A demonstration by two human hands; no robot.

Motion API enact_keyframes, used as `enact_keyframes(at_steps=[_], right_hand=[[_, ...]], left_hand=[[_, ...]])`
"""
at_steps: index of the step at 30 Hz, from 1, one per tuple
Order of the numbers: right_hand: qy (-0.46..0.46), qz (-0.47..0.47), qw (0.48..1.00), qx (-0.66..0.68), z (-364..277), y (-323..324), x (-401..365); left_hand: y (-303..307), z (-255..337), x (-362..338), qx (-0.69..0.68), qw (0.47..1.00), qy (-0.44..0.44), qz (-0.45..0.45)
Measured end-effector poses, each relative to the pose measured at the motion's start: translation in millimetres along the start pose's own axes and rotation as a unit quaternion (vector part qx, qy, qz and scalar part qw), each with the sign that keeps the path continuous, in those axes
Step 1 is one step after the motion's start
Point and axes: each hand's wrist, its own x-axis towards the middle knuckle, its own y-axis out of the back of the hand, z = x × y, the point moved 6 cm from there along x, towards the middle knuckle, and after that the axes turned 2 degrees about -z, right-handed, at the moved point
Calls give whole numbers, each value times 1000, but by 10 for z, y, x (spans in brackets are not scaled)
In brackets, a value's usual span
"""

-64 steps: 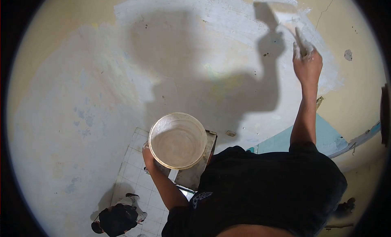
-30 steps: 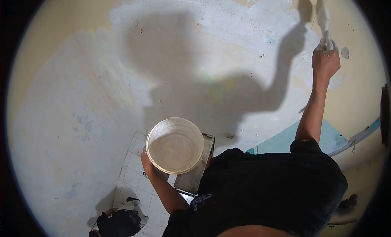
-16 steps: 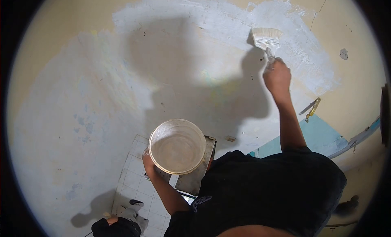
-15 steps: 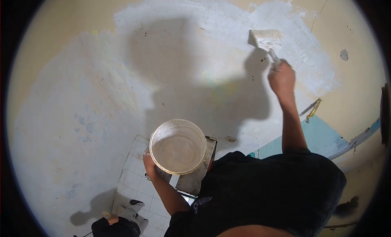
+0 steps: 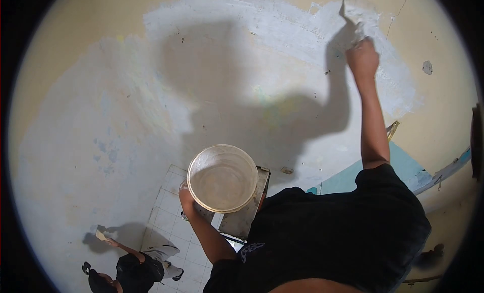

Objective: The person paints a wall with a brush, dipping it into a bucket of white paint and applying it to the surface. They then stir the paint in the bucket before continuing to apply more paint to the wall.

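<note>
High on the wall [image 5: 242,116], at the upper right, my right hand [image 5: 363,56] is wrapped around the handle of a wide paintbrush [image 5: 359,13]. Its bristles lie against the white-coated area near the edge of the bare yellowish surface; the brush is slightly blurred. My left hand [image 5: 185,194] grips the left side of a round white bucket [image 5: 247,167] by its rim or wall; most of the fingers are hidden behind it. Looking down into the bucket, I see a pale coating on the inside walls and bottom.
A worn board [image 5: 244,212], like a ladder top, stands beneath the bucket. Below left, a co-worker [image 5: 138,270] on the tiled floor [image 5: 171,212] holds a pale flat tool [image 5: 101,235] at the wall. A blue-green panel [image 5: 398,167] and yellow metal piece [image 5: 393,127] are at right.
My right hand has moved the paintbrush up and to the right along the wall. The bucket stays nearly in place. The co-worker's arm now reaches out to the wall with a flat tool.
</note>
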Motion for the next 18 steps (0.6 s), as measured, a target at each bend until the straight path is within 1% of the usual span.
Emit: enact_keyframes(at_steps=[2,4,6,7,8,9,10,12,14,16,18], right_hand=[[24,-73,997,-4,-127,-69,-240],[-9,-137,990,30,-190,-185,-585],[28,-178,984,10,-281,-375,-968],[44,-180,982,39,-253,-369,-1068],[62,-181,979,70,-220,-359,-1139],[82,-180,975,103,-233,-354,-1166],[97,-151,977,113,-270,-235,-1132],[124,-100,978,131,-308,114,-1005],[102,-10,983,155,-302,317,-795],[103,40,991,80,-215,263,-515],[63,1,995,75,-194,125,-325]], left_hand=[[-9,-26,47,1,1000,-3,-1],[-6,-181,86,5,1000,-1,-2],[3,-290,95,2,1000,19,-4],[10,-310,103,-3,999,33,-4],[11,-289,108,13,1000,13,-7],[7,-249,115,27,1000,-7,-6],[1,-227,117,42,999,-26,-6],[6,-273,101,17,1000,-16,9],[2,-285,95,-26,1000,-5,12],[-20,-282,80,-67,998,4,-1],[-30,-404,109,-69,997,2,-23]])
